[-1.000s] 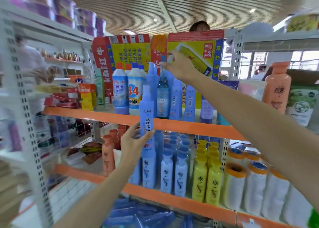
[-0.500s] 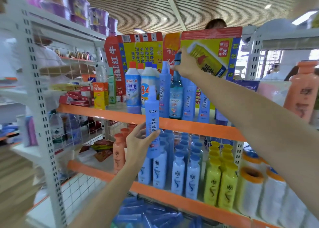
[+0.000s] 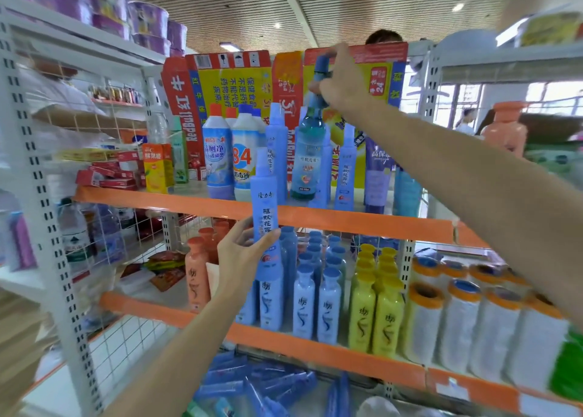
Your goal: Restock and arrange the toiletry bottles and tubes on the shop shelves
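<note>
My left hand (image 3: 241, 255) grips a tall light-blue spray bottle (image 3: 266, 208) upright in front of the upper orange shelf (image 3: 362, 222). My right hand (image 3: 342, 80) reaches up and holds the blue cap end of a clear teal bottle (image 3: 307, 158), whose base is at the upper shelf among other slim blue bottles (image 3: 345, 167). Beside them stand a white bleach bottle marked 84 (image 3: 243, 161) and a pale blue cleaner bottle (image 3: 217, 161). Rows of blue (image 3: 304, 303), yellow (image 3: 375, 315) and orange (image 3: 197, 274) shampoo bottles fill the lower shelf (image 3: 284, 342).
Flattened red and yellow cartons (image 3: 233, 85) back the upper shelf, a person's head behind them. White rolls with orange ends (image 3: 457, 322) sit lower right. Blue packs (image 3: 252, 385) lie on the bottom level. A white wire rack (image 3: 47, 196) of boxes and water bottles stands left.
The view has shifted closer to the shelves. My right hand has lifted the teal bottle's top a little higher. My left hand keeps the blue spray bottle in about the same place.
</note>
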